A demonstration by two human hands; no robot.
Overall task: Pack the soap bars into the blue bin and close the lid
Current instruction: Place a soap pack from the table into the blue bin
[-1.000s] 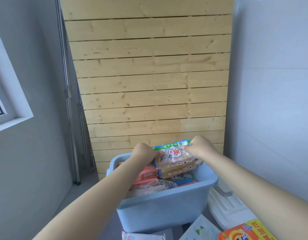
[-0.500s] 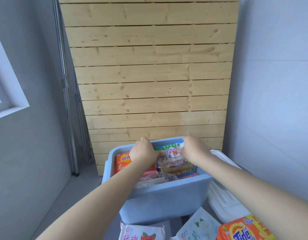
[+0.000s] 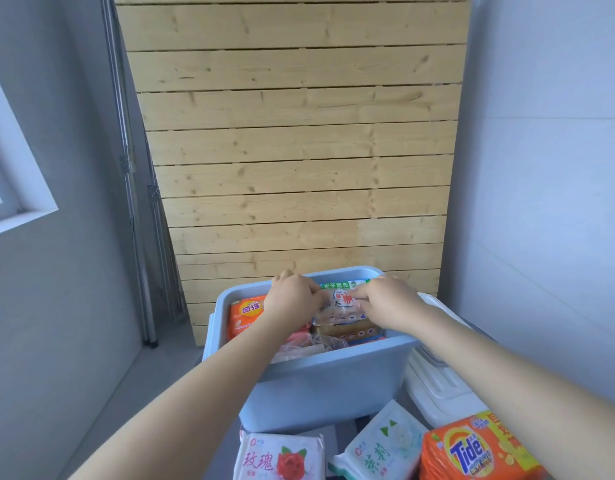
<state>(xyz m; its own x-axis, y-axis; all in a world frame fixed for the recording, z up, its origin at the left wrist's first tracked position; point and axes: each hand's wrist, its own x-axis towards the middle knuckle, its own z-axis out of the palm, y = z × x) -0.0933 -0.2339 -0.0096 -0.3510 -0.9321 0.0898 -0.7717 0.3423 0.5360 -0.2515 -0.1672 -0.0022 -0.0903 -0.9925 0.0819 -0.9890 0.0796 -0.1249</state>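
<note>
Soap pack (image 3: 340, 308) lowered into blue bin (image 3: 320, 386), left hand (image 3: 292, 299) and right hand (image 3: 385, 303) pinching it.

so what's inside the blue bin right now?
Blue bin holds an orange soap pack, the soap bundle both hands grip, and crumpled wrappers. Lower layers are covered.

You get soft, even daylight from the window (image 3: 12, 188) at left; wide-angle bending at edges, slight overall softness.
</note>
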